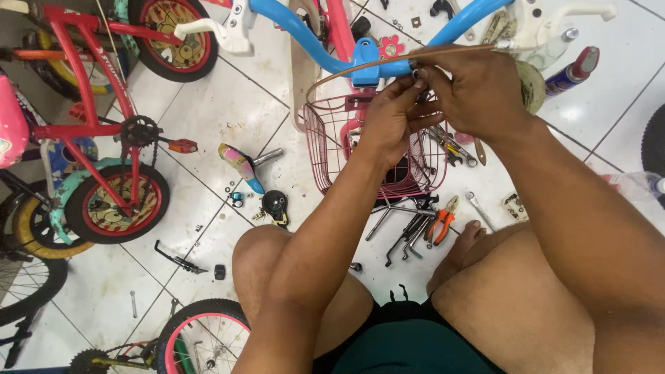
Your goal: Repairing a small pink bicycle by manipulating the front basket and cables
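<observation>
left grip [395, 111] and right grip [471, 90] pinch brown cable [360, 66]; at blue handlebar [305, 34]; above pink basket [332, 138]

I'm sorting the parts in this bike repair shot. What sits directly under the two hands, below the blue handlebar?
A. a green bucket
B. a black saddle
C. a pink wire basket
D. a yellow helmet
C: the left hand and right hand work at the blue handlebar, and a pink wire basket hangs just beneath them, its mesh showing around the left wrist.
</observation>
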